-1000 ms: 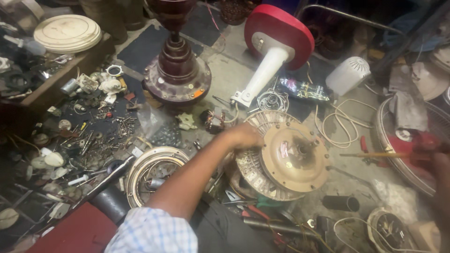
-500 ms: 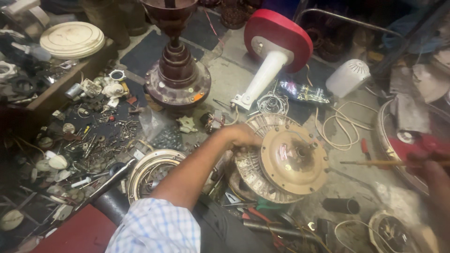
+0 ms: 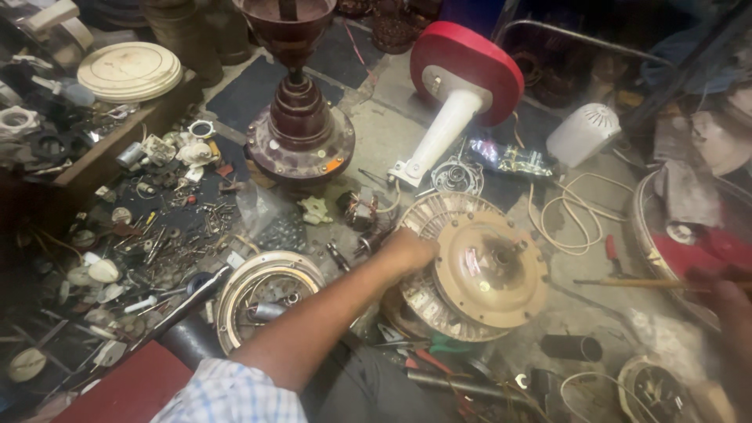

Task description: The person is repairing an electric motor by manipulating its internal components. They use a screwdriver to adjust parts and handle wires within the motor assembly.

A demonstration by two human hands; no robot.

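where pink label sits, left hand (image 3: 409,252) on beige fan motor (image 3: 482,270)

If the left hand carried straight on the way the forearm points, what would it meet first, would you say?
The left hand already rests on the ribbed rim of the beige fan motor. Going on rightward, it would probably meet the motor's raised round cover first, though depth is hard to judge.

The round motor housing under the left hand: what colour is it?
Beige-tan motor housing, ribbed pale rim, steadied by left hand; head view.

Pale label (image 3: 473,262) — fan motor's (image 3: 486,270) tan cover
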